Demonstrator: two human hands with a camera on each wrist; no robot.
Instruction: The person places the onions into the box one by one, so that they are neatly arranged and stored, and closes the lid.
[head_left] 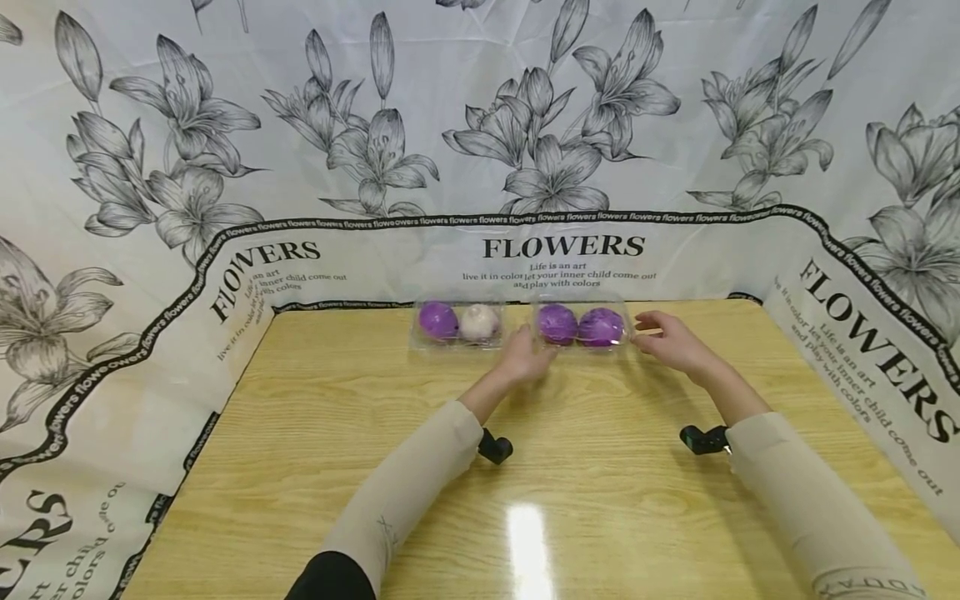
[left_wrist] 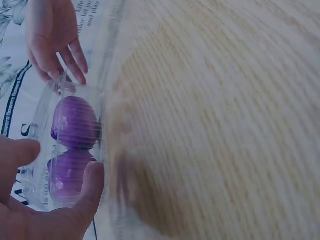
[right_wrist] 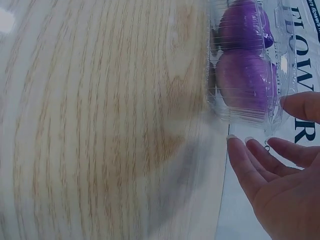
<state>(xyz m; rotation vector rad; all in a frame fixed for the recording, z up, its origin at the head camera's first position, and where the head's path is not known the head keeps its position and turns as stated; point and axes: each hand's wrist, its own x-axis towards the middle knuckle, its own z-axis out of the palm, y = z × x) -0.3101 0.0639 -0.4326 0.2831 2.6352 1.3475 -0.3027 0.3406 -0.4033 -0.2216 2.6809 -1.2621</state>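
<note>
Two clear plastic boxes stand side by side at the table's far edge. The right box contains two round purple pieces, whose kind I cannot tell. In the left box are a purple piece and a white bulb-like piece. My left hand is at the right box's left end, with thumb and a finger spread apart around it in the left wrist view. At the opposite end, my right hand has its fingers extended, the thumb touching or nearly touching the box corner.
The wooden table carries both boxes. A white cloth printed with flowers and lettering rises right behind them and along both sides. Dark wrist-worn devices protrude from beneath both sleeves. A bright reflection lies on the near tabletop.
</note>
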